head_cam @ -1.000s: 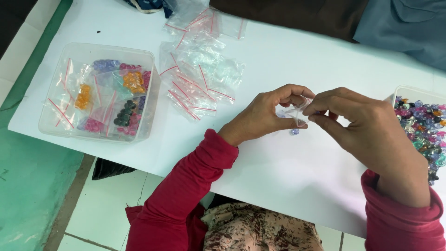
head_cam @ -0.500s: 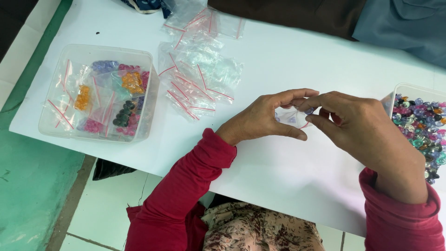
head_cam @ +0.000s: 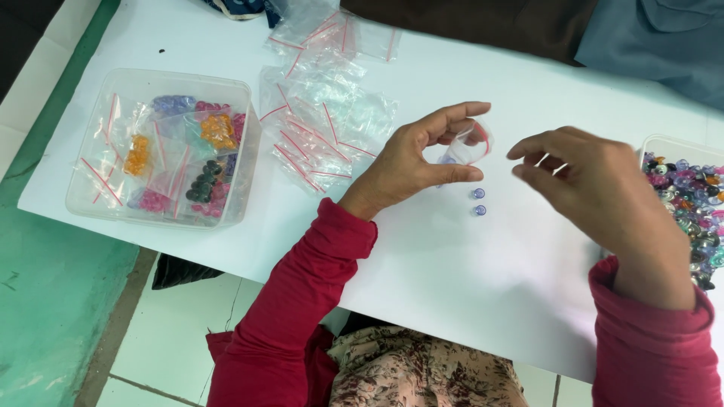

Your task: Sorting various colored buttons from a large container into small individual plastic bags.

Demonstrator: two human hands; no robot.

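A: What is held, nearest first?

B: A small clear zip bag with a red strip [head_cam: 469, 143] is pinched open in the left hand [head_cam: 411, 162]; the right hand [head_cam: 596, 196] is loosely curled, empty. Two pale blue beads [head_cam: 478, 202] are seen loose on the white worktop [head_cam: 467, 301], unbagged.

A: And beyond?

B: Filled bags are gathered in the clear plastic tub [head_cam: 162, 147]; many empty bags [head_cam: 324, 128] and a tray of mixed beads [head_cam: 682, 203] are left.
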